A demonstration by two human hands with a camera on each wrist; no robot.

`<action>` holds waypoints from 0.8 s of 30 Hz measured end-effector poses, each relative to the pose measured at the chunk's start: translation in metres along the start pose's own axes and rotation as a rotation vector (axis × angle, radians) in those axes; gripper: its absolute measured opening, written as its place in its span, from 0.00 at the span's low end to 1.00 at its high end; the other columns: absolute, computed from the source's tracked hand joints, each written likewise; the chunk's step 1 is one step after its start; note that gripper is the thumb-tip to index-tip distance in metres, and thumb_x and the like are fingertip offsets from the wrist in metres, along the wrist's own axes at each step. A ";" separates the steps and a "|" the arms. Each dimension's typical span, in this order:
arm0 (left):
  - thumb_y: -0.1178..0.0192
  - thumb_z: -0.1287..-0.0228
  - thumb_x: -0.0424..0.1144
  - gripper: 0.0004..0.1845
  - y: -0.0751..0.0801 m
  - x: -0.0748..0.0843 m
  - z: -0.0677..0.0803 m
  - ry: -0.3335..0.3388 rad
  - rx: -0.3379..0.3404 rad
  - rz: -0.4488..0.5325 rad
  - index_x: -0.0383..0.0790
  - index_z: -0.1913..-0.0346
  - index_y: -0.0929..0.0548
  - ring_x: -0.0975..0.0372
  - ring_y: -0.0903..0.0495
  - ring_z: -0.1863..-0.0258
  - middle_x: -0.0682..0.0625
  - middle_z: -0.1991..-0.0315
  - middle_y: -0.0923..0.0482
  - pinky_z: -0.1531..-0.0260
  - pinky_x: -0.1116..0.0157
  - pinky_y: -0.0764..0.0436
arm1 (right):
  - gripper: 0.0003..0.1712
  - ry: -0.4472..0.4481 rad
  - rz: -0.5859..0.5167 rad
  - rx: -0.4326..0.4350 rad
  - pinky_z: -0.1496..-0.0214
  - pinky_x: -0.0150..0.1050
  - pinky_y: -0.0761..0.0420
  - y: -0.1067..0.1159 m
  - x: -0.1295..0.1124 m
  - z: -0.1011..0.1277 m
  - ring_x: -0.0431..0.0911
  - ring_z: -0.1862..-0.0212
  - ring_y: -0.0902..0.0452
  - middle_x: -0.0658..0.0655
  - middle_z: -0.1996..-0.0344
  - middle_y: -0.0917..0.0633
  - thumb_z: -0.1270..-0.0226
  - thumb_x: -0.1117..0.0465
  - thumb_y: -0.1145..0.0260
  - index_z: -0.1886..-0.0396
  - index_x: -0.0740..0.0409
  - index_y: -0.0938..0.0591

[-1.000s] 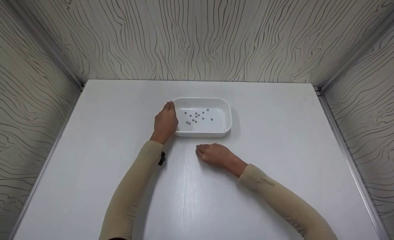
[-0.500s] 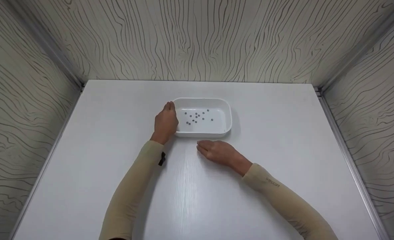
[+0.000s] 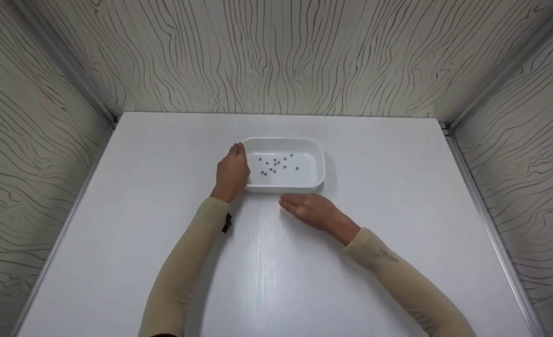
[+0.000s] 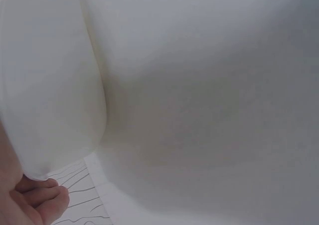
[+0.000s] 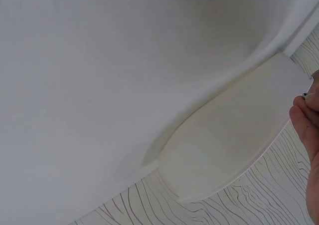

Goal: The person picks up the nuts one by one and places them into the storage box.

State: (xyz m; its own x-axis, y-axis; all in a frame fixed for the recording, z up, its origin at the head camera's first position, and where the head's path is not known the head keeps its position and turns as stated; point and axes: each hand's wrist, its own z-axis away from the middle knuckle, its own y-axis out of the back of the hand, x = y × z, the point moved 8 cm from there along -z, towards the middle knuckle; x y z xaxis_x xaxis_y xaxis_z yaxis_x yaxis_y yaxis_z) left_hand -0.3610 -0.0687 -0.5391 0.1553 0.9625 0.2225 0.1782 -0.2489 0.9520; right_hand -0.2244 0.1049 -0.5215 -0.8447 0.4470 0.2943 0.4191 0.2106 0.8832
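Left hand (image 3: pixel 232 172): we see it cupped against the left end of the white tray (image 3: pixel 317 179), fingers curved along the rim, thumb side up. In the left wrist view the fingers (image 4: pixel 42 199) curl round the tray's edge.

Right hand (image 3: pixel 311 210): lies on the surface (image 3: pixel 398 187) just in front of the tray's near wall. In the right wrist view its fingertips (image 5: pixel 305 110) pinch a small dark thing, too little showing for us to name.

Tray: sits mid-surface, toward the back. Small dark beads (image 3: pixel 276 164) lie scattered inside on its floor, loosely grouped left of centre.

Beyond: wood-grain panels (image 3: pixel 276 56) wall the surface on three sides.
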 end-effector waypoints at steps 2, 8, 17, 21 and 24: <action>0.48 0.21 0.30 0.25 0.000 0.000 0.000 -0.001 0.000 -0.003 0.21 0.26 0.32 0.44 0.17 0.34 0.29 0.31 0.24 0.41 0.56 0.10 | 0.20 -0.036 -0.072 0.024 0.49 0.33 0.08 0.004 0.004 0.001 0.43 0.48 0.09 0.54 0.49 0.07 0.39 0.69 0.23 0.46 0.58 0.10; 0.46 0.22 0.29 0.25 0.002 0.001 0.001 0.016 -0.004 0.004 0.22 0.26 0.31 0.45 0.18 0.33 0.29 0.31 0.24 0.41 0.59 0.10 | 0.19 -0.217 -0.417 0.050 0.48 0.36 0.07 0.008 0.022 0.001 0.46 0.47 0.08 0.57 0.50 0.07 0.36 0.75 0.28 0.46 0.60 0.10; 0.47 0.20 0.30 0.25 0.003 0.000 0.001 0.009 -0.002 -0.012 0.22 0.27 0.31 0.45 0.17 0.35 0.30 0.32 0.23 0.41 0.58 0.10 | 0.15 -0.583 -0.840 0.047 0.52 0.37 0.06 0.000 0.054 0.004 0.50 0.49 0.08 0.60 0.51 0.08 0.32 0.74 0.31 0.48 0.62 0.09; 0.48 0.20 0.31 0.25 0.003 0.001 0.001 0.004 0.000 -0.002 0.22 0.26 0.32 0.45 0.17 0.34 0.30 0.32 0.23 0.39 0.58 0.11 | 0.12 -0.762 -1.011 0.020 0.49 0.33 0.08 -0.006 0.067 0.010 0.50 0.48 0.08 0.58 0.52 0.07 0.30 0.68 0.29 0.49 0.61 0.09; 0.48 0.20 0.31 0.26 0.002 0.000 0.001 0.016 -0.015 0.012 0.22 0.26 0.32 0.45 0.18 0.33 0.30 0.31 0.24 0.37 0.57 0.12 | 0.12 -0.885 -1.145 -0.006 0.48 0.31 0.08 -0.012 0.075 0.015 0.50 0.48 0.08 0.58 0.52 0.07 0.30 0.65 0.28 0.49 0.59 0.08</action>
State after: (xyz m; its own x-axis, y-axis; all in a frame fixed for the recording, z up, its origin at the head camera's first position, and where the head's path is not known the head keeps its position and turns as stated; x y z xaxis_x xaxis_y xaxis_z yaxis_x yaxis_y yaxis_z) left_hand -0.3599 -0.0688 -0.5378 0.1413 0.9612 0.2371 0.1621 -0.2587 0.9523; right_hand -0.2880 0.1486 -0.5153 -0.2297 0.4204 -0.8778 -0.3366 0.8119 0.4770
